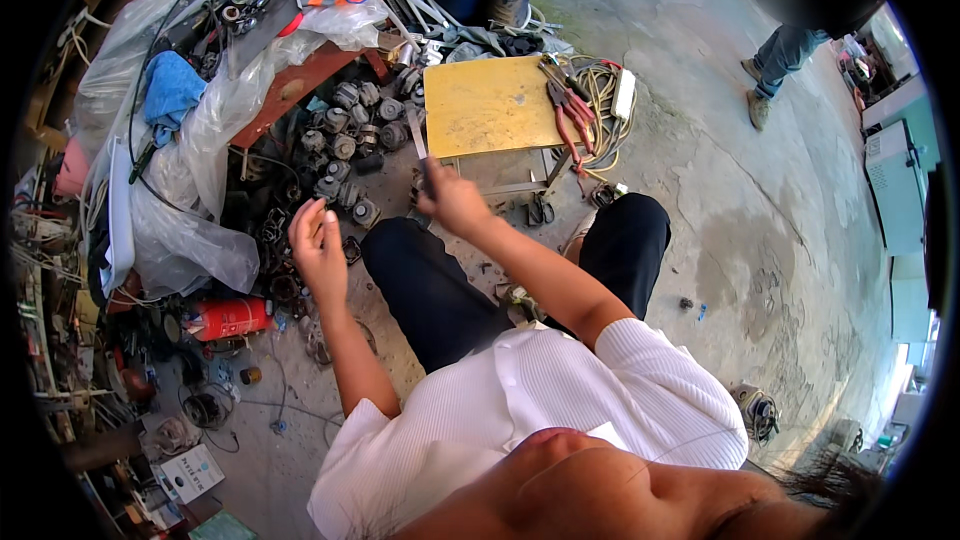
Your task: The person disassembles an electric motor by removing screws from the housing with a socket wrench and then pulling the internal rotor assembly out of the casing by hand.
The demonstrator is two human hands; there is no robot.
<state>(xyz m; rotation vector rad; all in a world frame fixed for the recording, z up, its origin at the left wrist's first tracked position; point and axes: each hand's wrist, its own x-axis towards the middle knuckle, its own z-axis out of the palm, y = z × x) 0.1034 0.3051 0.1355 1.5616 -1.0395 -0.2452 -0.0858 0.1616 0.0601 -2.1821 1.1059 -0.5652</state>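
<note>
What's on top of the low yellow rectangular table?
Red-handled metal pliers lie at the right edge of the yellow table. The patch of tabletop beneath them is covered, so unseen.

From the person's head, one fisheye view looks steeply down, close above the shirt, left hand and right hand, and faces past the knees to the table, its wide field reaching over the floor to a dark rim

Left hand: fingers loosely bent
Right hand: curled tight
Left forearm: pointing forward
Right forearm: slanting forward, leftward
</note>
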